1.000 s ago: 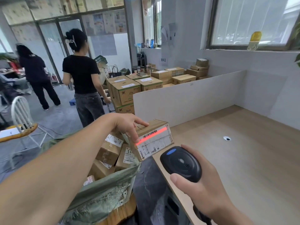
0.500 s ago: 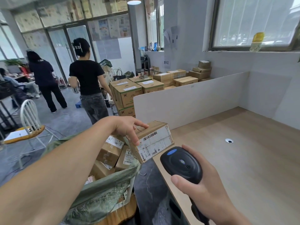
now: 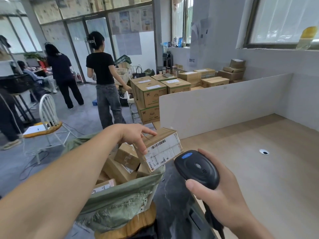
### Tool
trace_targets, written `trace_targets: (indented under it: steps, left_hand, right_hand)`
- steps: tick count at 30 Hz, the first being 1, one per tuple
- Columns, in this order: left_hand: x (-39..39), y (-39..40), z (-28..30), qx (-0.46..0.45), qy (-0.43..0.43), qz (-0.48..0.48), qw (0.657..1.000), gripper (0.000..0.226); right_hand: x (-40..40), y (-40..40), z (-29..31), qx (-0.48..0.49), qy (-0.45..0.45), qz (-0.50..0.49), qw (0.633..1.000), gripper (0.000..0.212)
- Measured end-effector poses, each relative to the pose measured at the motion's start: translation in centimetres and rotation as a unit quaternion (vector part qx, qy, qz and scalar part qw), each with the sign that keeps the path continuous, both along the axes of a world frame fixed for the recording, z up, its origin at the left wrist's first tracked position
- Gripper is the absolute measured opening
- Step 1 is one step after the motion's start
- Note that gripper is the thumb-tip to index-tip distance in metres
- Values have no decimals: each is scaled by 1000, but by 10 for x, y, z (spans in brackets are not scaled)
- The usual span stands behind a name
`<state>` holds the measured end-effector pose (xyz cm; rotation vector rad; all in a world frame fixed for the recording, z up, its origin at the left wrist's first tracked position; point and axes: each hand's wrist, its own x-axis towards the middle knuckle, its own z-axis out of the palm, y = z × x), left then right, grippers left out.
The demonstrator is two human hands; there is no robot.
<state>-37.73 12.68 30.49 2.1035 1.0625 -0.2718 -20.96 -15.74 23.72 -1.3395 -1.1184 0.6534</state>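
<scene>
Left hand (image 3: pixel 136 135) gripping small brown cardboard box (image 3: pixel 162 149), rectangular, white barcode label facing camera. Fingers (image 3: pixel 149 132) curling over top edge, thumb pressing labelled face. Box hanging above open green woven sack (image 3: pixel 120 200) of similar boxes, beside wooden counter (image 3: pixel 259 161). Right hand (image 3: pixel 219 192) clasping glossy black rounded scanner (image 3: pixel 196 169), just right of box.

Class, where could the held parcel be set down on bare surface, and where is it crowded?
The wooden tabletop is bare between the white partition, the side wall and the right hand holding the scanner; only a cable hole breaks it. Crowded: the green sack below the parcel, full of small boxes, and the cartons behind the partition.
</scene>
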Motion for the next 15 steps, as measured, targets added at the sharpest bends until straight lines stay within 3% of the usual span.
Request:
trace_targets:
  steps: [7,10,15]
  left_hand:
    - [-62,58,-43,45,21,14,999,95]
    - [-85,80,-87,65,42,19,997,100]
    - [-107,99,-169,81,93,22,992,112]
  right_hand:
    - [-49,68,-10,-21,-12,14,1000,76]
    - [-69,99,-13,-21,-13,20,1000,71]
    - [-94,140,-28,-32,3,2,999,81]
